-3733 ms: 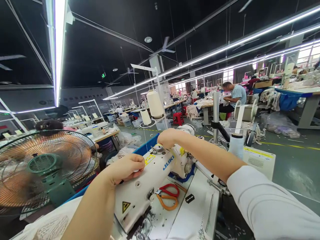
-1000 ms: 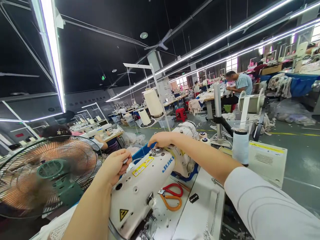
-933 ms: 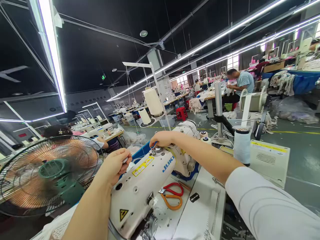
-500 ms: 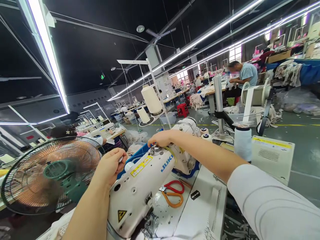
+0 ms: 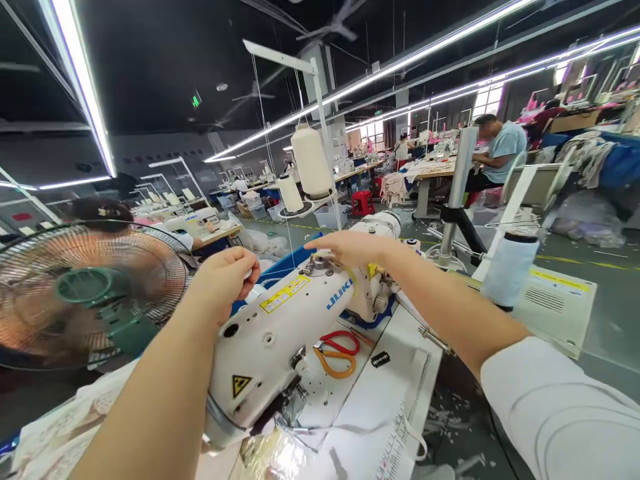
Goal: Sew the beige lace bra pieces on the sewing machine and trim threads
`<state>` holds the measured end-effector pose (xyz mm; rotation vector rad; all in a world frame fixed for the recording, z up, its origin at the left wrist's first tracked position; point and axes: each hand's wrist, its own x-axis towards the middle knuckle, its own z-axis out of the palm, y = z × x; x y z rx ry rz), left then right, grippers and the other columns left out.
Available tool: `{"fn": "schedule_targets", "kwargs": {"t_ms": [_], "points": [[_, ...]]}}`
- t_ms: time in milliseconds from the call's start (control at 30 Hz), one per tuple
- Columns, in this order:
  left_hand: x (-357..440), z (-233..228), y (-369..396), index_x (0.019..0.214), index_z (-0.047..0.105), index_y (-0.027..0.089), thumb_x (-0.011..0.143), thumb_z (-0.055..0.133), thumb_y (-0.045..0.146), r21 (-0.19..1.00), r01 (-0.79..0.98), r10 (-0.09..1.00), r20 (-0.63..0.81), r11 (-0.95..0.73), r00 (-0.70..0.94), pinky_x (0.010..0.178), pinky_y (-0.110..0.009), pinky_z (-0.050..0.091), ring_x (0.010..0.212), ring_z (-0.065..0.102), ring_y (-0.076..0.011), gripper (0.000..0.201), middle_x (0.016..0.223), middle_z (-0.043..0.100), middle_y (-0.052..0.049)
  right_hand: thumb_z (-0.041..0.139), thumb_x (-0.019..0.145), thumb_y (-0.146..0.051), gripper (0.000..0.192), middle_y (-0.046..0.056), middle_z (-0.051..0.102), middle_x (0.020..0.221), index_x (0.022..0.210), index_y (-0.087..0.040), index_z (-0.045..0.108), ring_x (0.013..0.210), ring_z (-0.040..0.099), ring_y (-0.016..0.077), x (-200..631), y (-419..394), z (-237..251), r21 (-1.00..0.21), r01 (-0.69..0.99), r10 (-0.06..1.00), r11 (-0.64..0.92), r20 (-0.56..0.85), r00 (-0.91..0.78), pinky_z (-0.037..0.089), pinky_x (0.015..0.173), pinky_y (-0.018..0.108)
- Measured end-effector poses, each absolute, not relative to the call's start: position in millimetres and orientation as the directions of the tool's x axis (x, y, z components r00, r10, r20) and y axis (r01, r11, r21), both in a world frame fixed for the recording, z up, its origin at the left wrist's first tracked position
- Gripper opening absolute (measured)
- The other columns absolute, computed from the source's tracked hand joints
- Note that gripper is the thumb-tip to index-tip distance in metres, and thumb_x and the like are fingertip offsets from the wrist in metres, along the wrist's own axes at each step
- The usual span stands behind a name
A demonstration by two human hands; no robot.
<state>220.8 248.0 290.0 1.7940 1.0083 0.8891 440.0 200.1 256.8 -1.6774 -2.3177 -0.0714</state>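
Observation:
My left hand (image 5: 231,275) is closed in a pinch left of the white JUKI sewing machine (image 5: 270,340). Between its fingers shows a bit of a small pale bobbin (image 5: 248,274), mostly hidden. A thin white thread (image 5: 274,272) runs from there towards the metal winder parts (image 5: 319,265) on the machine's top. Over those parts lies my right hand (image 5: 347,248), palm down with the index finger stretched out; its other fingers are partly hidden. Scissors (image 5: 336,365) with one red and one orange handle lie beside the machine arm, near a black razor blade (image 5: 381,360).
A running fan (image 5: 95,287) stands at the left. Thread cones (image 5: 311,160) sit on a stand behind the machine. At the right are a pale blue thread spool (image 5: 511,270) and a metal post (image 5: 459,180). A person (image 5: 503,150) works at a far table.
My view has tipped down and shifted, bringing more of the machine bed into sight. My right hand has flattened, its index finger reaching out straighter. My left hand keeps its pinch.

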Motion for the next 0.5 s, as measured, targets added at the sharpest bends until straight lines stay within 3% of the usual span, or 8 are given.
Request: {"fn": "schedule_targets", "kwargs": {"t_ms": [133, 300, 400, 500], "points": [[226, 290, 249, 0.053, 0.043, 0.018, 0.066, 0.046, 0.011, 0.919, 0.267, 0.905, 0.173, -0.291, 0.389, 0.031, -0.014, 0.020, 0.027, 0.030, -0.0042, 0.015, 0.038, 0.044, 0.005, 0.036, 0.075, 0.013, 0.068, 0.005, 0.046, 0.140, 0.137, -0.014, 0.042, 0.126, 0.045, 0.0175, 437, 204, 264, -0.190, 0.923, 0.923, 0.336, 0.263, -0.282, 0.037, 0.103, 0.029], [230, 287, 254, 0.053, 0.043, 0.017, 0.067, 0.045, 0.008, 0.907, 0.264, 0.901, 0.218, -0.329, 0.375, 0.027, -0.013, 0.020, 0.025, 0.031, -0.0043, 0.018, 0.039, 0.043, 0.004, 0.036, 0.077, 0.013, 0.048, 0.009, 0.066, 0.114, 0.116, -0.004, 0.059, 0.102, 0.061, 0.0133, 428, 221, 262, -0.258, 0.919, 0.945, 0.299, 0.216, -0.247, 0.046, 0.091, 0.025], [230, 283, 256, 0.054, 0.043, 0.016, 0.072, 0.043, 0.008, 0.873, 0.284, 0.888, 0.286, -0.396, 0.359, 0.027, -0.012, 0.020, 0.025, 0.031, -0.0038, 0.020, 0.040, 0.041, 0.004, 0.033, 0.075, 0.014, 0.051, 0.007, 0.067, 0.111, 0.115, -0.005, 0.059, 0.097, 0.061, 0.0092, 428, 221, 255, -0.292, 0.909, 0.939, 0.296, 0.264, -0.221, 0.046, 0.087, 0.021], [230, 280, 256, 0.057, 0.046, 0.014, 0.076, 0.043, 0.008, 0.819, 0.362, 0.886, 0.341, -0.445, 0.315, 0.029, -0.010, 0.020, 0.027, 0.032, -0.0026, 0.020, 0.043, 0.041, 0.005, 0.034, 0.074, 0.010, 0.050, 0.003, 0.068, 0.109, 0.111, -0.007, 0.062, 0.098, 0.060, 0.0082, 431, 215, 247, -0.250, 0.925, 0.923, 0.287, 0.330, -0.197, 0.044, 0.088, 0.021]]}}
